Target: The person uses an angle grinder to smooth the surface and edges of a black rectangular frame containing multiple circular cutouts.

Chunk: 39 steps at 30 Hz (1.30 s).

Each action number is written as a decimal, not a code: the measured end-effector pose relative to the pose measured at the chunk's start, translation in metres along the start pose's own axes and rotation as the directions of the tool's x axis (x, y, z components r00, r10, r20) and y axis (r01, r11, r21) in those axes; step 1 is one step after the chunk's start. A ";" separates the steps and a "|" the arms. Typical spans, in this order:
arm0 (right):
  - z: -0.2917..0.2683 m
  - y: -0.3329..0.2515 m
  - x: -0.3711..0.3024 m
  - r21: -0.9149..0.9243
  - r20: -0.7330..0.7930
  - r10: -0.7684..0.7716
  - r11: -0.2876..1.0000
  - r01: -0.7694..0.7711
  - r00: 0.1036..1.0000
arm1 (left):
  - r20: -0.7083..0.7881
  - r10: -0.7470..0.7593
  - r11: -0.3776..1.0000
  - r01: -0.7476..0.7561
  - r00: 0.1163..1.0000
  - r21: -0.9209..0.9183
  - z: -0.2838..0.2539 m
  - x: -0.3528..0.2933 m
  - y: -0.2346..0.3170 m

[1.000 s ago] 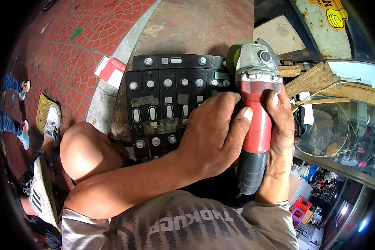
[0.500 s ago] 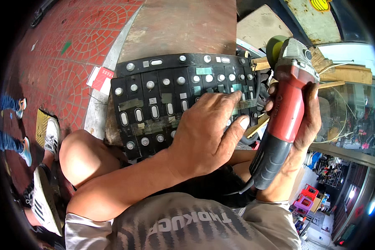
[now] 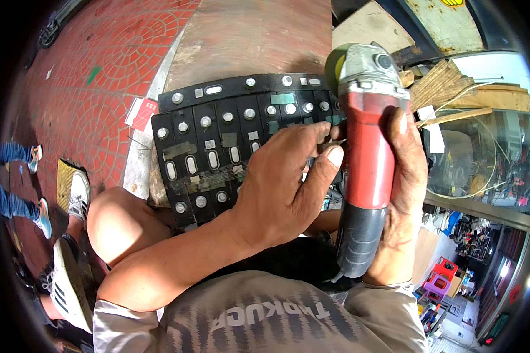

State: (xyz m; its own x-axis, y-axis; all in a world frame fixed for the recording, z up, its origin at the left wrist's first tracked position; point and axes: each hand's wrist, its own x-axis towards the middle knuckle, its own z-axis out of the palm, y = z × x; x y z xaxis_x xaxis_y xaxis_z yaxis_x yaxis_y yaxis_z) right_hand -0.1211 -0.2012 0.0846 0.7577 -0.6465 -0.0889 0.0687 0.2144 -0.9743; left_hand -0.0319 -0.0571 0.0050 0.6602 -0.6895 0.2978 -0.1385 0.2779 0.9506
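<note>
My right hand (image 3: 407, 170) is wrapped round the red body of an angle grinder (image 3: 368, 156), with its grey metal head up and its black handle toward me. A yellowish-green disc (image 3: 335, 62) shows edge-on at the head's left. Left of the grinder, a black battery pack (image 3: 221, 126) of several cells has round silver studs, pale oval vents and strips of tape on top. Above its near right part is my left hand (image 3: 285, 179), thumb apart from the bent fingers, holding nothing visible. Its fingertips come close to the grinder's side; contact there cannot be told.
A worn brown board (image 3: 247, 41) extends beyond the pack. Wood scraps (image 3: 444, 85) and a glass panel (image 3: 471, 156) stand at the right. Red paving (image 3: 109, 76) lies left, with a red-and-white box (image 3: 141, 113) on it. Another person's legs (image 3: 17, 150) are at the far left.
The grinder and my right hand have moved left, and the grinder now covers the pack's right end. My left hand has shifted slightly left, its fingers more bent.
</note>
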 end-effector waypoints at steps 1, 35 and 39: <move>0.004 0.003 0.003 0.030 0.011 0.010 0.999 -0.010 1.000 | 0.002 -0.085 0.995 0.085 0.996 -0.057 -0.002 0.000 0.003; 0.021 0.019 0.021 0.137 0.071 0.117 0.983 -0.126 0.991 | -0.072 -0.253 0.954 0.236 0.965 -0.183 -0.008 0.006 0.010; 0.023 0.019 0.019 0.133 0.065 0.117 0.983 -0.124 0.991 | -0.064 -0.277 0.944 0.259 0.959 -0.206 -0.008 0.005 0.010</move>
State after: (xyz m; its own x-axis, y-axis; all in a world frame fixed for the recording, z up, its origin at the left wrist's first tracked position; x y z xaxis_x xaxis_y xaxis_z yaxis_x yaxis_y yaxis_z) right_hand -0.0904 -0.1929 0.0690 0.8011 -0.5681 -0.1883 0.0596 0.3888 -0.9194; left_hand -0.0236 -0.0525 0.0151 0.7183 -0.6956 0.0161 0.1926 0.2210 0.9561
